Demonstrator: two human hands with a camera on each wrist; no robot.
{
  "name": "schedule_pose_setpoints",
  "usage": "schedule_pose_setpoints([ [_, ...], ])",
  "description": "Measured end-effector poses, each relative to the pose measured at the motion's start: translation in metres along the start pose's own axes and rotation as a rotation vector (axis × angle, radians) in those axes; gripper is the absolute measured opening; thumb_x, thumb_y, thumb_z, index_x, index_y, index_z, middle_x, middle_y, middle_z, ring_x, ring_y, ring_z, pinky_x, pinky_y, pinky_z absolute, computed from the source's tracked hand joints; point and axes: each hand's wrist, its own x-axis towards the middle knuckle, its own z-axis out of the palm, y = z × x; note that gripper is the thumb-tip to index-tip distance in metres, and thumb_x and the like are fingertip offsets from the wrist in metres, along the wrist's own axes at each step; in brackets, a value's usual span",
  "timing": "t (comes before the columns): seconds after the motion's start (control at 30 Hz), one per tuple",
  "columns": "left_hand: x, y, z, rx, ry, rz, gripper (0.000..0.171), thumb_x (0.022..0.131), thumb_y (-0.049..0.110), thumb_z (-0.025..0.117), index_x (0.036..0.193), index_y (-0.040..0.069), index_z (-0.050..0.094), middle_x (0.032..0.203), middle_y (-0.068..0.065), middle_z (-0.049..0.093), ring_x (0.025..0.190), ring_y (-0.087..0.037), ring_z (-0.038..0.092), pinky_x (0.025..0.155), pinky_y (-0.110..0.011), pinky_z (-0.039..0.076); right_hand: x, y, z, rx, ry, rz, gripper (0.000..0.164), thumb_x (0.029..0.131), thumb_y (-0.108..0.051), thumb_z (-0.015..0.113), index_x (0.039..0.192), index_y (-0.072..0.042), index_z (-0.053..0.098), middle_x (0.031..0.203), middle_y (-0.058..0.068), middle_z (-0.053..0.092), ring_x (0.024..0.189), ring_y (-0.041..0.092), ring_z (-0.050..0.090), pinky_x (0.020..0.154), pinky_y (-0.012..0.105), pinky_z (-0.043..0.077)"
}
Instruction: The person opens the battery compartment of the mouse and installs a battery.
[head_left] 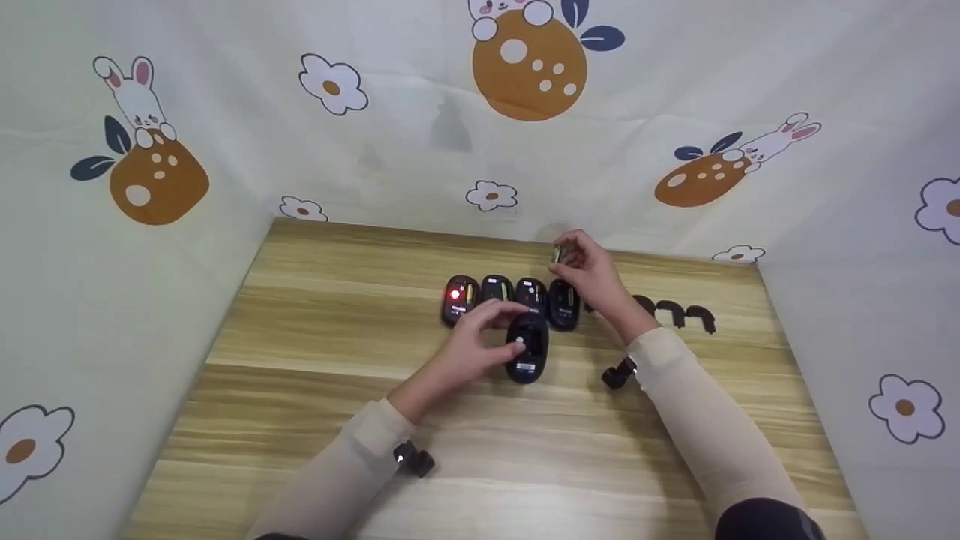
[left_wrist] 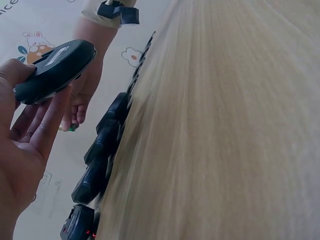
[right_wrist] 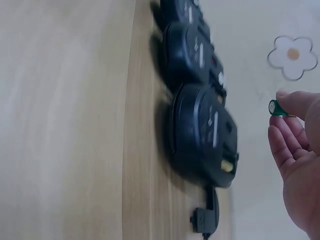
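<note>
My left hand (head_left: pixel 471 343) grips a black computer mouse (head_left: pixel 527 367) by its sides, thumb on one side and fingers on the other. Its underside faces up in the head view, with a dark battery bay uncovered; in the left wrist view this mouse (left_wrist: pixel 57 72) is held above the table. Between thumb and fingertips, my right hand (head_left: pixel 594 270) pinches a small green battery (right_wrist: pixel 274 107), raised over the far side of the table. Several more black mice (head_left: pixel 564 306) lie underside up in a row, with batteries visible in their bays.
Black curved battery covers (head_left: pixel 702 318) lie to the right of the row, partly behind my right forearm. The leftmost mouse (head_left: pixel 451 309) glows red underneath. Patterned cloth walls (head_left: pixel 405 150) border the wooden table (head_left: pixel 337 300) at the back and both sides.
</note>
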Motion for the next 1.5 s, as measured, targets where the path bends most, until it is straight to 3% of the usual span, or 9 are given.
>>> schedule_pose_setpoints([
  [0.27, 0.001, -0.001, 0.000, 0.013, -0.007, 0.054, 0.052, 0.092, 0.012, 0.089, 0.141, 0.012, 0.071, 0.130, -0.003, 0.071, 0.116, -0.022, 0.068, 0.111, -0.049, 0.055, -0.019, -0.022, 0.001, 0.066, -0.007, -0.021, 0.037, 0.095, 0.002, 0.084, 0.128, 0.001, 0.067, 0.102, 0.015, 0.068, 0.091, 0.022, 0.067, 0.079, 0.025, 0.057],
  [0.7, 0.002, 0.000, 0.000, 0.031, -0.010, 0.039, 0.053, 0.092, 0.014, 0.089, 0.142, 0.014, 0.071, 0.130, 0.000, 0.070, 0.117, -0.019, 0.068, 0.112, -0.043, 0.055, -0.053, -0.053, 0.002, 0.164, 0.006, -0.070, 0.033, 0.096, 0.003, 0.083, 0.127, -0.003, 0.070, 0.100, 0.015, 0.070, 0.091, 0.024, 0.068, 0.076, 0.027, 0.060],
  [1.07, 0.002, 0.001, 0.001, 0.024, -0.007, 0.032, 0.053, 0.092, 0.014, 0.089, 0.142, 0.017, 0.071, 0.128, 0.002, 0.070, 0.117, -0.019, 0.068, 0.112, -0.044, 0.056, -0.076, -0.072, 0.008, 0.229, 0.020, -0.100, 0.031, 0.094, 0.011, 0.080, 0.122, 0.008, 0.068, 0.102, 0.013, 0.072, 0.092, 0.020, 0.068, 0.081, 0.027, 0.061],
  [1.3, 0.002, 0.001, 0.001, 0.023, -0.007, 0.050, 0.052, 0.092, 0.011, 0.089, 0.141, 0.013, 0.071, 0.130, -0.003, 0.070, 0.118, -0.025, 0.068, 0.112, -0.050, 0.055, -0.088, -0.080, 0.015, 0.262, -0.010, -0.101, 0.031, 0.093, 0.014, 0.080, 0.121, 0.013, 0.067, 0.108, 0.026, 0.069, 0.093, 0.018, 0.068, 0.082, 0.027, 0.062],
  [1.5, 0.002, 0.002, 0.001, 0.027, -0.003, 0.046, 0.052, 0.092, 0.012, 0.089, 0.141, 0.012, 0.071, 0.129, -0.002, 0.070, 0.117, -0.024, 0.068, 0.112, -0.047, 0.055, -0.095, -0.084, 0.018, 0.250, -0.037, -0.087, 0.029, 0.093, 0.011, 0.081, 0.119, 0.009, 0.069, 0.099, 0.013, 0.071, 0.091, 0.019, 0.069, 0.079, 0.027, 0.062],
])
